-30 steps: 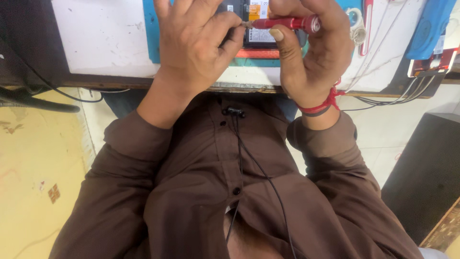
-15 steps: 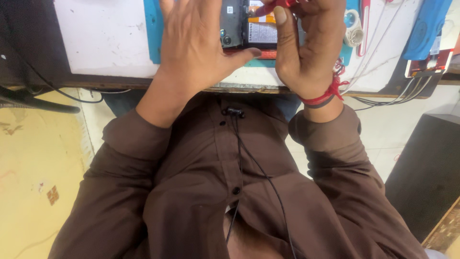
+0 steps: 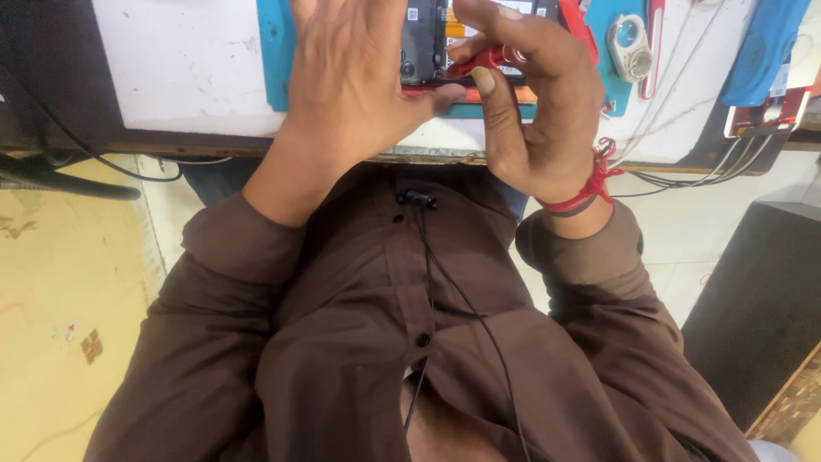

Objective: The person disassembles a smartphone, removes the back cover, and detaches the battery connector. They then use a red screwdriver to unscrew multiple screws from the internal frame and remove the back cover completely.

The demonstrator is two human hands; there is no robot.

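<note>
The person sits close against a white worktop, looking down over a brown shirt with a small clip microphone on its placket. Both hands work at the worktop's near edge, over a teal mat. The left hand lies with fingers spread flat and upward, its palm covering the left part of an opened phone, whose dark inner parts show between the two hands. The thumb of that hand reaches to the right under the phone's lower edge. The right hand curls in from the right, thumb and forefinger pinching a red-handled tool, probably a small screwdriver, though its tip is hidden behind the fingers. A red thread is tied round the right wrist. The phone rests on the mat, just beyond the worktop's edge, touched by both hands. To the right lie a round loupe-like piece, a blue case and thin cables running off the edge.
</note>
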